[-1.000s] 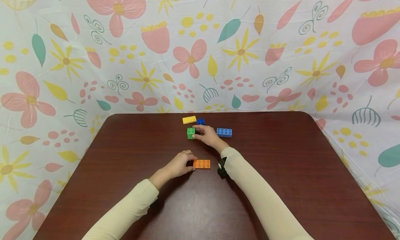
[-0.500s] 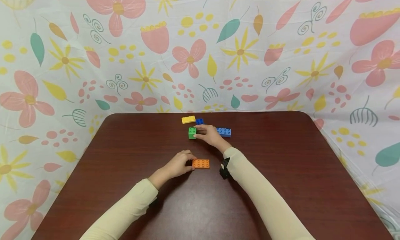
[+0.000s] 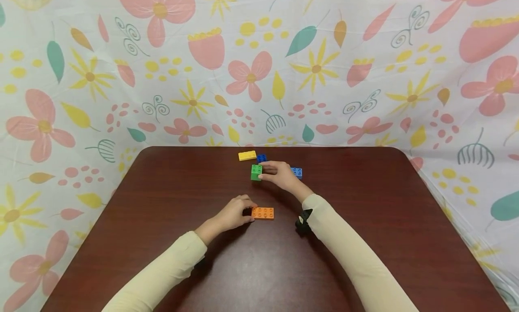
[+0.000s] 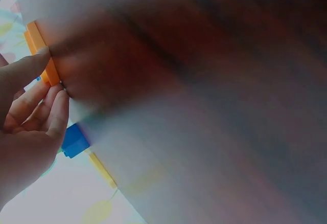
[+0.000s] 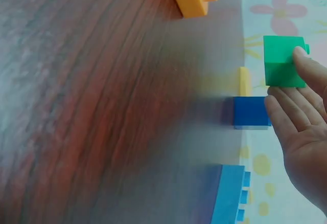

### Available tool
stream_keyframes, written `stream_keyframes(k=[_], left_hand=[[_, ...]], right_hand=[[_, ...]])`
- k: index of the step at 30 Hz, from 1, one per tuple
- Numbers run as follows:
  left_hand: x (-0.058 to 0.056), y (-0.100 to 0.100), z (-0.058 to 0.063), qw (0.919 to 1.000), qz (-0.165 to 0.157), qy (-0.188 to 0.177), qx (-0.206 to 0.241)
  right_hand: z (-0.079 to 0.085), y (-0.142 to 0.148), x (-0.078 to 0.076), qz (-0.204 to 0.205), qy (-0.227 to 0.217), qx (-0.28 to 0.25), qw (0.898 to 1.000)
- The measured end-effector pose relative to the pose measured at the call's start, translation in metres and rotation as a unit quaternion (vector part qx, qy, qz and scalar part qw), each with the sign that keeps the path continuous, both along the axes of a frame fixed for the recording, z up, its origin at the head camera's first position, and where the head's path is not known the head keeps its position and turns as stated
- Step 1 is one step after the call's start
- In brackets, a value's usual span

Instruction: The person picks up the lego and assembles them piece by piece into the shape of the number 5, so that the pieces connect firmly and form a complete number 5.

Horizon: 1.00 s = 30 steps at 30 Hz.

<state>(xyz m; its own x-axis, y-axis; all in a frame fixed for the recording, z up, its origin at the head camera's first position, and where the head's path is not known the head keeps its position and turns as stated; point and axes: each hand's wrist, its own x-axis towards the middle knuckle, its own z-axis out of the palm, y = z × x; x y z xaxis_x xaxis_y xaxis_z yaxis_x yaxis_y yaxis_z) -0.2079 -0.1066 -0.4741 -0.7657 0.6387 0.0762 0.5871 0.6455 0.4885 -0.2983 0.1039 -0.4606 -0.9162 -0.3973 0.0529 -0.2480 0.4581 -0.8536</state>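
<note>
My right hand [image 3: 280, 174] pinches a green toy building brick [image 3: 256, 173] with two-by-two studs between thumb and fingers. In the right wrist view the green brick [image 5: 281, 60] is raised off the table. Closer to me, the left hand [image 3: 234, 213] grips the left end of a flat orange building brick [image 3: 264, 213] lying on the table. The left wrist view shows thumb and fingertips on either side of that orange brick [image 4: 42, 55]. Behind the right hand is a longer light blue brick [image 3: 298, 172], partly hidden by it.
A small dark blue brick [image 3: 261, 158] and a flat yellow brick [image 3: 247, 155] lie near the far edge of the brown table [image 3: 182, 181]. A flower-printed cloth [image 3: 259, 95] hangs behind the table and along its sides.
The right hand has moved a little to the right with the green brick, and now covers more of the light blue brick. The left hand and orange brick stay in place.
</note>
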Motion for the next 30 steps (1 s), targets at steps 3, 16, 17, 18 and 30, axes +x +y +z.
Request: stream_keyframes(k=[3,16,17,18,30], left_hand=[[0.001,0.000,0.000,0.9999,0.005,-0.009,0.007],[0.000,0.000,-0.002,0.9952,0.035,-0.053,0.075],[0.000,0.001,-0.002,0.9943,0.038,-0.058,0.081],[0.000,0.001,-0.002,0.9936,0.041,-0.062,0.085],[-0.002,0.000,-0.008,0.9785,0.084,-0.116,0.148]], right_hand=[[0.004,0.006,0.004,-0.004,-0.005,-0.007,1.000],[0.010,0.027,0.022,0.010,-0.027,-0.050,0.998],[0.009,0.028,0.024,0.008,-0.032,-0.055,0.998],[0.009,0.029,0.025,0.008,-0.034,-0.059,0.998],[0.010,0.038,0.045,0.011,-0.070,-0.070,0.995]])
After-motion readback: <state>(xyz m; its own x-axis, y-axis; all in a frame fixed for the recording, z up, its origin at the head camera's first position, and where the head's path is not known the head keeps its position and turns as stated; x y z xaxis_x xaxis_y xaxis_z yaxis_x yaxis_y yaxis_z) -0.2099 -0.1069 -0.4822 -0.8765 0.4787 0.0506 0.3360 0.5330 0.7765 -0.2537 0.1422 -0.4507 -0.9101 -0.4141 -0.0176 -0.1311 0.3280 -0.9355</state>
